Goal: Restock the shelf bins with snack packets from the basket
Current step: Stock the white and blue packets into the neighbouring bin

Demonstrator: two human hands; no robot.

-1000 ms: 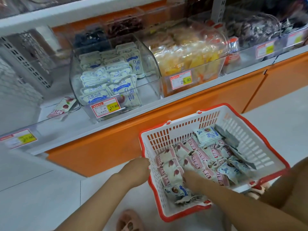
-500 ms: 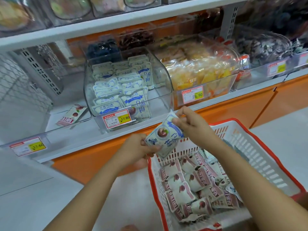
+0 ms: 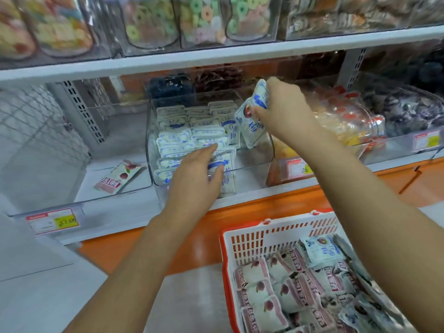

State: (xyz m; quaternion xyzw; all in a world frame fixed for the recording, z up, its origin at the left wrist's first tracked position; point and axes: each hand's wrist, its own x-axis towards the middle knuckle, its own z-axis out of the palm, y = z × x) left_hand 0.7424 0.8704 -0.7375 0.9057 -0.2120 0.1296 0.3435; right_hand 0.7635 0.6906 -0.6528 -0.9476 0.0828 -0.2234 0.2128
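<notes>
Snack packet (image 3: 251,127), blue and white, has been carried up from the basket (image 3: 225,260) and is now pinched by the right hand (image 3: 281,111) over the right end of the clear bin (image 3: 249,164). The left hand (image 3: 194,174), taken off it, is laid nearly flat on the stacked packets (image 3: 177,140). Only the drop into the bin is judged to remain.

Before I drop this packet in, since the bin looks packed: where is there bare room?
The bin is bare on its right side, between the stacked packets and its right wall, below the held packet. The left side is crowded, under the left hand.
</notes>
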